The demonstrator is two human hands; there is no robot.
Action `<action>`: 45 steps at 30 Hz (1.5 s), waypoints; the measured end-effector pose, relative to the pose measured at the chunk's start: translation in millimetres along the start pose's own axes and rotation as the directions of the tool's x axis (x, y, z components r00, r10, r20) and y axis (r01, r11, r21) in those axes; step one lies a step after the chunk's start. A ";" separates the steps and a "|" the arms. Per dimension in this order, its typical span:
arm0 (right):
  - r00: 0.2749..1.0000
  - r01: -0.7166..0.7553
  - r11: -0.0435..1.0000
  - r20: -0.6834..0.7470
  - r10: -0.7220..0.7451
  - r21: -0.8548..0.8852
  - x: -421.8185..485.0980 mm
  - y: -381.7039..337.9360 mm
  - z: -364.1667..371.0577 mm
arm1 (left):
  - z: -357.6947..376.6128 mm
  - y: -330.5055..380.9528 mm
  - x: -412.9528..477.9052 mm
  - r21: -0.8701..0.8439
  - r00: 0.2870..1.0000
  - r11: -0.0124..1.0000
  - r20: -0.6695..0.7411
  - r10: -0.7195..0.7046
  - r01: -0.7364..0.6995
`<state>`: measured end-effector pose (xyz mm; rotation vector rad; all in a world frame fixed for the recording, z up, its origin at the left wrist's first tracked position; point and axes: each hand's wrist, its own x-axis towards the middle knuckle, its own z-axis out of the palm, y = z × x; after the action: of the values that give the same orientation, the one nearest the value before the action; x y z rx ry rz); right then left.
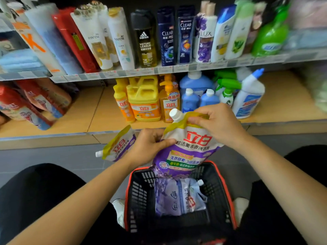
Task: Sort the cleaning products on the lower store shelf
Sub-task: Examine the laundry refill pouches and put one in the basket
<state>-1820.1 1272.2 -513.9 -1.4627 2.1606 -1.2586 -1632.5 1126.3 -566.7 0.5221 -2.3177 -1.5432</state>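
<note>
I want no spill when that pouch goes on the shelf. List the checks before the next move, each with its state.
1. Grip: left hand holds the pouch by its side, right hand pinches its top: ok.
2. Cap on the spout: ok; tightness cannot tell.
3. Bare lower shelf left of the yellow bottles: ok.
4. Second pouch hangs over the shelf edge: not ok.
5. Held pouch's bottom clear of the basket: cannot tell.

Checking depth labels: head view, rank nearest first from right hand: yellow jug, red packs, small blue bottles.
1. small blue bottles, just behind the right hand
2. yellow jug, shelf centre
3. red packs, far left
</note>
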 end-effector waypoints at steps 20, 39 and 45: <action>0.986 0.107 0.931 0.157 -0.055 -0.348 -18.7 17.1 -1.9 | 27.1 28.3 21.3 0.226 0.960 0.966 -0.218 0.173 -0.123; 0.987 0.054 0.980 0.162 -0.023 -0.191 -14.4 22.0 2.9 | 0.8 25.7 15.9 -0.080 0.994 0.991 -0.036 0.101 -0.104; 0.989 -0.032 0.997 0.148 0.021 0.072 -12.9 18.4 -3.8 | 1.4 6.5 18.2 0.001 0.999 0.999 -0.001 0.033 -0.033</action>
<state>-1828.1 1287.4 -528.9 -1.4448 2.0103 -1.1699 -1650.1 1121.5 -560.2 0.4821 -2.3145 -1.5269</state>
